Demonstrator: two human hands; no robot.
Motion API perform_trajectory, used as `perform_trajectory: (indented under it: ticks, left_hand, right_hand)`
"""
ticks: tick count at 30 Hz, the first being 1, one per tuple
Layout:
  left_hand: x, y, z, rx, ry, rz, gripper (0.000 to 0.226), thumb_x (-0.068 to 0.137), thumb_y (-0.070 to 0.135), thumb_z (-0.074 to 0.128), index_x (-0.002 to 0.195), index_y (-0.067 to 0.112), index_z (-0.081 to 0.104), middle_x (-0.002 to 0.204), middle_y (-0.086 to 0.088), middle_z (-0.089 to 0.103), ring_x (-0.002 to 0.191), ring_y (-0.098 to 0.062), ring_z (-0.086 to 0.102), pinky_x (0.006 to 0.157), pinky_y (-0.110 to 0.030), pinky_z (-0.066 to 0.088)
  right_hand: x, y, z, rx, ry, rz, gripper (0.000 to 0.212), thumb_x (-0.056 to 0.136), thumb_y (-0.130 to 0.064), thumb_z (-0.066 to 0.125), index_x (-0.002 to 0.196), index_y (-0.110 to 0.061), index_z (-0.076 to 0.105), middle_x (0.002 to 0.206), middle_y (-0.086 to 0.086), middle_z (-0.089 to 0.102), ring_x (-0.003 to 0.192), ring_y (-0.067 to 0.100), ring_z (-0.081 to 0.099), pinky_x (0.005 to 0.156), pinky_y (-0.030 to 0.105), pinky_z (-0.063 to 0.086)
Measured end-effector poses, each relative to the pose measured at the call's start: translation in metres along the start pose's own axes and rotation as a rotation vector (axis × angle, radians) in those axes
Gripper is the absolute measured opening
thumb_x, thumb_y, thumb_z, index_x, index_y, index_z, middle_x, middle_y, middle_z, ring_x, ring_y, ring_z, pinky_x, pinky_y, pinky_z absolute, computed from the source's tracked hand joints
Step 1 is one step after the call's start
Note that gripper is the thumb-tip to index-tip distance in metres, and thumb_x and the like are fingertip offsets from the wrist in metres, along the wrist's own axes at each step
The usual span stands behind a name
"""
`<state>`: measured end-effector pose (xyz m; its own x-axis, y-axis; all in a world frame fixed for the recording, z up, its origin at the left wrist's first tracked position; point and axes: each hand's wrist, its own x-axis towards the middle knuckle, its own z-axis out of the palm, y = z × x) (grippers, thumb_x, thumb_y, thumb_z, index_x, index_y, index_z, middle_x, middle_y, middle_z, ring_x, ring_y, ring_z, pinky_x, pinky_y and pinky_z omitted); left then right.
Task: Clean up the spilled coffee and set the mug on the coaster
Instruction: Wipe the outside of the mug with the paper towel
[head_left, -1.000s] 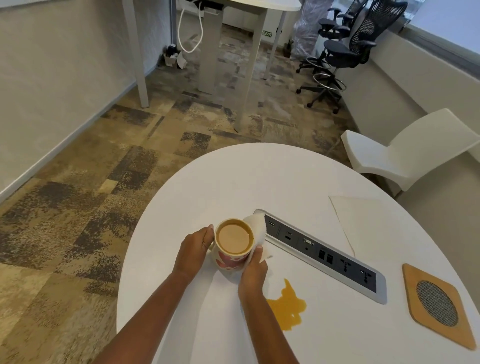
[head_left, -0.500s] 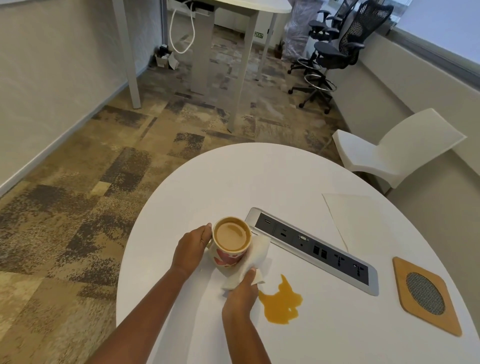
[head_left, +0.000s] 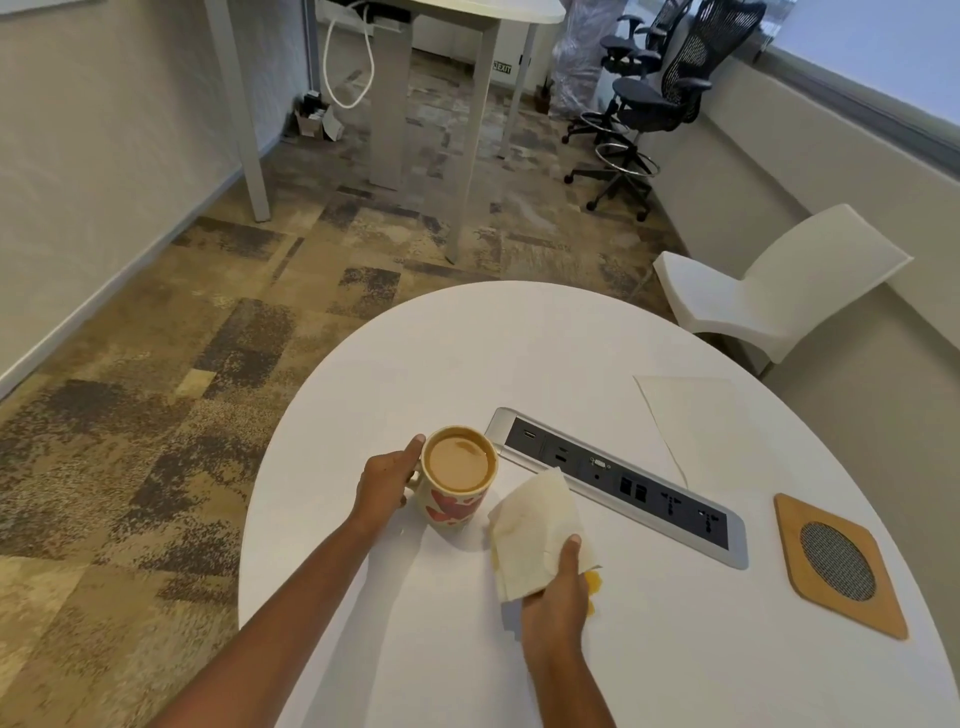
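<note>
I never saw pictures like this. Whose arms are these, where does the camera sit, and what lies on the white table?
There is no machine: a person wears a camera on the head, looking down at their own hands. The left hand holds a mug of coffee; the right hand holds a paper napkin over the orange coffee spill. On the white round table are also a socket panel, a second napkin and a wooden coaster with nothing on it.

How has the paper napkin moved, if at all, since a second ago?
Yes. The napkin left the mug and moved right along the power strip, onto the spill.
</note>
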<state>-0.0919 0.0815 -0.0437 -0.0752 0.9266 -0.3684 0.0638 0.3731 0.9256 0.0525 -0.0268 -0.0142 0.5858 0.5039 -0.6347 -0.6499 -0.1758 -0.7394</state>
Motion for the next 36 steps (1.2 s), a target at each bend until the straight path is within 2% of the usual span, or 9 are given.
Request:
perform_trajectory:
  ticks: [2,10,17,20,23,26,28,32,36]
  left_hand:
    - [-0.003,0.003,0.001,-0.065,0.002,-0.028,0.045,0.090,0.036,0.052,0.052,0.013,0.043,0.059,-0.002,0.045,0.056,-0.016,0.041,0.051,-0.025,0.032]
    - [-0.007,0.008,0.001,-0.174,-0.012,-0.074,0.041,0.089,0.033,0.055,0.055,0.015,0.041,0.057,-0.002,0.039,0.054,-0.014,0.035,0.052,-0.023,0.031]
    - [-0.007,0.021,-0.010,-0.286,0.025,-0.080,0.035,0.089,0.030,0.055,0.059,0.016,0.047,0.053,0.001,0.036,0.034,-0.004,0.036,0.036,-0.013,0.029]
    - [-0.009,0.036,-0.017,-0.296,0.040,-0.051,0.035,0.090,0.028,0.055,0.058,0.015,0.047,0.050,0.003,0.035,0.028,-0.001,0.035,0.032,-0.010,0.027]
    - [-0.013,0.054,-0.023,-0.296,0.036,-0.040,0.038,0.089,0.028,0.056,0.055,0.017,0.045,0.043,0.007,0.035,0.027,-0.002,0.032,0.031,-0.010,0.026]
    - [-0.019,0.069,-0.026,-0.326,0.018,-0.037,0.038,0.089,0.029,0.057,0.054,0.018,0.046,0.038,0.011,0.034,0.028,-0.003,0.029,0.030,-0.010,0.025]
    - [-0.024,0.078,-0.026,-0.331,0.003,-0.032,0.034,0.088,0.031,0.057,0.057,0.018,0.049,0.039,0.011,0.034,0.031,-0.003,0.029,0.030,-0.011,0.026]
    - [-0.034,0.094,-0.025,-0.333,-0.030,-0.035,0.032,0.087,0.033,0.058,0.059,0.019,0.052,0.041,0.009,0.036,0.033,-0.003,0.028,0.029,-0.011,0.026]
    - [-0.046,0.108,-0.020,-0.347,-0.061,-0.037,0.034,0.087,0.034,0.058,0.057,0.020,0.050,0.034,0.013,0.037,0.032,-0.003,0.028,0.027,-0.009,0.024]
  right_hand:
    - [0.003,-0.003,-0.001,0.036,-0.068,0.030,0.045,0.099,-0.029,0.036,0.139,-0.008,0.035,0.140,0.020,0.046,0.127,0.036,0.045,0.104,0.044,0.038]
    - [0.012,-0.015,-0.007,-0.018,-0.077,0.060,0.046,0.098,-0.033,0.040,0.136,-0.007,0.039,0.138,0.019,0.048,0.124,0.036,0.047,0.107,0.050,0.038]
    - [0.021,-0.029,-0.009,-0.019,-0.171,0.137,0.048,0.096,-0.039,0.042,0.133,-0.009,0.044,0.132,0.023,0.052,0.120,0.045,0.050,0.080,0.051,0.048]
    - [0.022,-0.031,-0.004,-0.017,-0.225,0.181,0.045,0.094,-0.030,0.047,0.133,-0.008,0.045,0.129,0.022,0.055,0.120,0.043,0.050,0.083,0.048,0.046]
    - [0.017,-0.028,0.007,-0.037,-0.287,0.141,0.039,0.093,-0.012,0.049,0.131,-0.004,0.046,0.109,0.016,0.062,0.100,0.033,0.058,0.085,0.045,0.047]
    - [0.011,-0.024,0.020,-0.048,-0.363,0.124,0.041,0.091,0.002,0.044,0.132,0.000,0.042,0.118,0.020,0.057,0.104,0.032,0.054,0.092,0.046,0.044]
    - [0.007,-0.023,0.031,-0.003,-0.391,0.155,0.039,0.092,0.004,0.040,0.130,-0.001,0.042,0.116,0.019,0.057,0.098,0.032,0.055,0.083,0.043,0.047]
    - [0.000,-0.024,0.050,0.116,-0.489,0.282,0.025,0.091,-0.010,0.038,0.112,-0.008,0.053,0.089,0.014,0.065,0.080,0.030,0.059,0.063,0.038,0.052]
    - [-0.004,-0.023,0.061,0.253,-0.682,0.380,0.039,0.093,-0.035,0.034,0.116,-0.013,0.057,0.109,0.020,0.063,0.098,0.036,0.056,0.083,0.046,0.046]
